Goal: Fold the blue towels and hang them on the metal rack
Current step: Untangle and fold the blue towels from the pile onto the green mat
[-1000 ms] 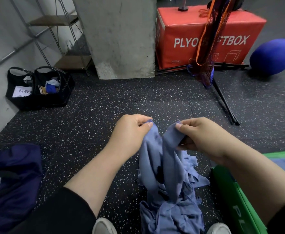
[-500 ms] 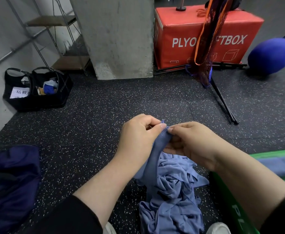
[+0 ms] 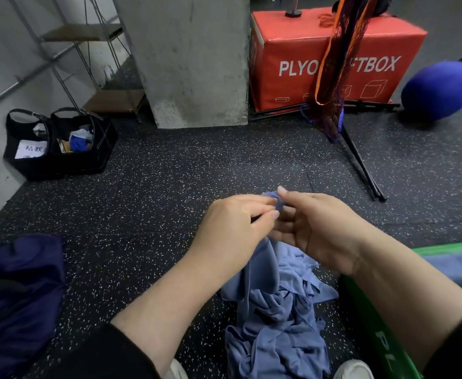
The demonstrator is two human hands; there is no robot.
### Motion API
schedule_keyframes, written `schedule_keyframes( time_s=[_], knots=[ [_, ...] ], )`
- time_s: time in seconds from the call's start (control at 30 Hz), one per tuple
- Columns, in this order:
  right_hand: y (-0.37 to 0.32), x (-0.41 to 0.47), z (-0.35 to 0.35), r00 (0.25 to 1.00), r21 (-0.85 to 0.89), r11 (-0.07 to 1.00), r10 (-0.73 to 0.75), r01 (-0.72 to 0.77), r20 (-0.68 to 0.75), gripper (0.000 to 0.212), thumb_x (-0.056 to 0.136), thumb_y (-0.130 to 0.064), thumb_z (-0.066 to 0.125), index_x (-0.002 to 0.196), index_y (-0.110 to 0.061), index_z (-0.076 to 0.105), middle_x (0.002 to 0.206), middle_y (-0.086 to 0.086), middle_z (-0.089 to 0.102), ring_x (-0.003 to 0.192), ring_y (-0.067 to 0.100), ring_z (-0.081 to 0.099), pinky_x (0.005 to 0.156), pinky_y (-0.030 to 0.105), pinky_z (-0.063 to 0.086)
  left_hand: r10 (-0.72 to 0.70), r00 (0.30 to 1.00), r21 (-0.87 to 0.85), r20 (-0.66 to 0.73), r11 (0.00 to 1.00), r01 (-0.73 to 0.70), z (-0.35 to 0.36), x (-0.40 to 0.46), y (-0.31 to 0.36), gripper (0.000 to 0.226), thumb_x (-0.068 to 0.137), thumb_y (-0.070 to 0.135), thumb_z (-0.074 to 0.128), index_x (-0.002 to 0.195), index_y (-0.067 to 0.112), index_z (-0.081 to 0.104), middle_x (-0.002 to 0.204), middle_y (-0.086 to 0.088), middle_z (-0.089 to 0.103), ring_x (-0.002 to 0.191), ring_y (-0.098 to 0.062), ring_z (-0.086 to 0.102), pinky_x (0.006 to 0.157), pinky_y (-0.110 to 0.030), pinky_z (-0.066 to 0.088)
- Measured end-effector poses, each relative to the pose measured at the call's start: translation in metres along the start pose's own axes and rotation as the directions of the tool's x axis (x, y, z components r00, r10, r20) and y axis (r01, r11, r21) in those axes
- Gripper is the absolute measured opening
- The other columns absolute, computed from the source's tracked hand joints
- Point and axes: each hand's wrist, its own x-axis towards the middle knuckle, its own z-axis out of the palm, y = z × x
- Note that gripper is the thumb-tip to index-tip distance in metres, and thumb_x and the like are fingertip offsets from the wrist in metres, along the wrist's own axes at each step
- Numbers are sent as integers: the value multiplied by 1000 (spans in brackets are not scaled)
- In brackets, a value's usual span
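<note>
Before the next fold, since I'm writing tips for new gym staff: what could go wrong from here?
1. Both hands, left hand and right hand, pinch one small bunched bit of blue towel, so it may slip free.
2. The rest hangs into a tangled towel pile; lifting may drag others along.
3. Fabric trails on the speckled rubber floor and may pick up dirt.

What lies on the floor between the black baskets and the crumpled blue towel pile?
Only bare black speckled rubber floor separates the black baskets from the blue towel pile, per the head view.

Black sleeves (image 3: 109,354) pushed up — white shoes (image 3: 353,370)
</note>
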Motion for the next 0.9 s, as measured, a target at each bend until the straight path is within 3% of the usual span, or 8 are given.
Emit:
schedule_keyframes(
  time_s=[0.1,0.2,0.3,0.37,0.47,0.57,0.8,0.9],
  knots=[
    [3,2,-5,996,-144,988,-64,55,-55,20,102,-7,51,94,0,69,79,14,68,76,25,67,92,43,58,-107,994,-80,35,991,110,-5,0,1,31,88,34,61,80,11,80,87,7,78,86,-8,72,83,-40,57],
    [2,2,-5,982,-413,898,-186,152,-43,26,101,-6,51,87,-7,73,85,17,72,77,21,67,80,39,60,-104,990,-39,-92,994,101,-15,4,-1,28,95,31,60,81,15,78,79,6,75,76,-7,69,75,-36,57],
    [-6,-1,-8,942,-837,475,-308,272,131,22,99,-14,57,84,-21,72,67,2,68,59,7,54,60,31,51,-28,995,115,97,993,17,-26,9,-2,35,97,27,64,132,34,65,128,19,63,113,6,56,102,-23,46],
    [-10,-5,-9,945,-899,332,-255,286,207,23,99,-17,59,81,-28,68,55,-12,57,45,1,43,45,16,33,-56,951,193,305,981,-4,-27,8,-4,45,97,32,65,140,41,55,155,23,40,138,4,36,115,-21,27],
    [-11,-9,-10,934,-912,268,-267,310,239,22,98,-18,60,87,-35,68,70,-21,62,58,-3,53,55,11,37,-134,923,175,361,982,75,-22,6,-9,9,95,33,69,102,33,63,136,24,57,111,2,52,89,-5,35],
    [-10,-6,-14,902,-930,195,-368,312,226,16,98,-18,59,94,-30,68,89,-13,65,83,0,58,71,17,41,-179,939,136,295,980,144,-20,8,-18,15,92,31,70,86,26,58,82,6,68,73,-13,58,74,-34,50],
    [-14,-3,-28,858,-935,283,-511,213,41,18,99,-23,56,87,-32,65,72,-6,66,64,17,59,62,30,47,-256,946,82,200,966,244,-27,6,-25,8,91,23,67,86,26,62,67,9,59,59,-8,47,59,-32,39],
    [-14,-4,-29,847,-935,290,-532,205,21,21,99,-22,57,84,-35,64,75,-9,67,67,9,60,59,20,45,-364,921,183,139,923,338,-35,1,-33,13,91,16,57,86,27,63,70,10,62,57,-11,49,52,-28,34]
  ],
)
